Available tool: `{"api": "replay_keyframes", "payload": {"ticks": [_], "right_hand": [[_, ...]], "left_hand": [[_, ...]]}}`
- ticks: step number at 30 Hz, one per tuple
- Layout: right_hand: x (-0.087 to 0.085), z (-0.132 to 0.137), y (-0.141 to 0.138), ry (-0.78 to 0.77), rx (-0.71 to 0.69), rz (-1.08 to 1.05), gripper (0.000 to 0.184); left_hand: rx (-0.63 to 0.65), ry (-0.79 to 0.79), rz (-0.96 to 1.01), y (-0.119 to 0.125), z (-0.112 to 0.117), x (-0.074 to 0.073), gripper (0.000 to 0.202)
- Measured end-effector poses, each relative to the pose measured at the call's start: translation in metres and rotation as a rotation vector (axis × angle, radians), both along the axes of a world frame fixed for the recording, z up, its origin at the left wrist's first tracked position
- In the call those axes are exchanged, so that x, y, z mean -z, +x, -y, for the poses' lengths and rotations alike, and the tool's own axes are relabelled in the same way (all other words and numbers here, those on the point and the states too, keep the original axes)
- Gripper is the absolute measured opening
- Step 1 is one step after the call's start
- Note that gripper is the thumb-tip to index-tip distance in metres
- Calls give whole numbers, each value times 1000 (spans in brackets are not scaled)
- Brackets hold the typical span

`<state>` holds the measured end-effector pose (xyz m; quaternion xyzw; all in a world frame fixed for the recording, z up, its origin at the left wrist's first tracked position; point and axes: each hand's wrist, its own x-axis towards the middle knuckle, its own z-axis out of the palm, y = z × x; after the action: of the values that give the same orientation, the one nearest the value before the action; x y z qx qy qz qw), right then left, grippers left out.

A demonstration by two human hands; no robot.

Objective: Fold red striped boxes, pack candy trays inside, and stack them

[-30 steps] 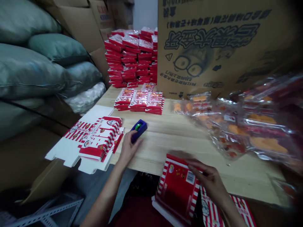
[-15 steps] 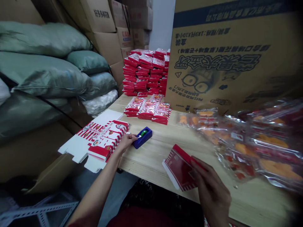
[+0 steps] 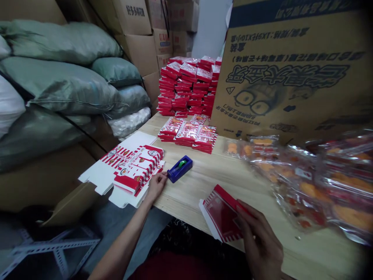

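Note:
My left hand [image 3: 158, 184] is at the near end of a blue tape dispenser [image 3: 180, 169] with a green roll, its thumb and fingers pinched together. A small piece of clear tape appears to be in that pinch, though it barely shows. My right hand [image 3: 260, 237] grips a red-and-white striped box [image 3: 223, 214] by its right side, above the table's front edge. The box has a dark red window panel, and a white flap sticks out at its left end. Beside my left hand lies a stack of flat printed box blanks [image 3: 138, 169].
Filled red boxes [image 3: 189, 134] stand in short stacks mid-table [image 3: 204, 171], before a tall pile of red boxes [image 3: 188, 85]. Clear-wrapped orange sweets [image 3: 309, 190] cover the right side. A large carton [image 3: 279, 77] rises behind them. Green sacks [image 3: 72, 83] are heaped at left.
My left hand has drawn back slightly from the dispenser's cutting end, where a pale strip showed at its fingertips. My right hand still holds the box. The view has shifted a little.

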<state>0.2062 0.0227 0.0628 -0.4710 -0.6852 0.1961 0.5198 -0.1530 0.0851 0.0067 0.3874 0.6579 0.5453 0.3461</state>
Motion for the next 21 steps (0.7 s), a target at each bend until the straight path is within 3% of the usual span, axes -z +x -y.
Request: {"api": "replay_keyframes", "payload": {"ticks": [2,5,9,11,13,17,21], "right_hand": [[-3,2,-2,-20,9,-5,23],[-11,6,-8,-59,-6,-24,23],[-20,8,-21,-20,14,-27,20],[-21,8,-26,48,19,-15,20],[-19,8,-30,95,16,-16,21],[-12,7,-31,106,73,-57,28],[-11,4,-23,160,37,85,46]], "left_hand": [[-54,39,-57,13,9,-8,33],[-67,114,-117,53,28,-43,25],[228,125,12,131,64,-106,19],[325,124,166,165,76,-124,18],[350,111,333,187,78,-128,30],[321,58,515,198,67,-111,89],[317,32,534,195,61,-101,88]]}}
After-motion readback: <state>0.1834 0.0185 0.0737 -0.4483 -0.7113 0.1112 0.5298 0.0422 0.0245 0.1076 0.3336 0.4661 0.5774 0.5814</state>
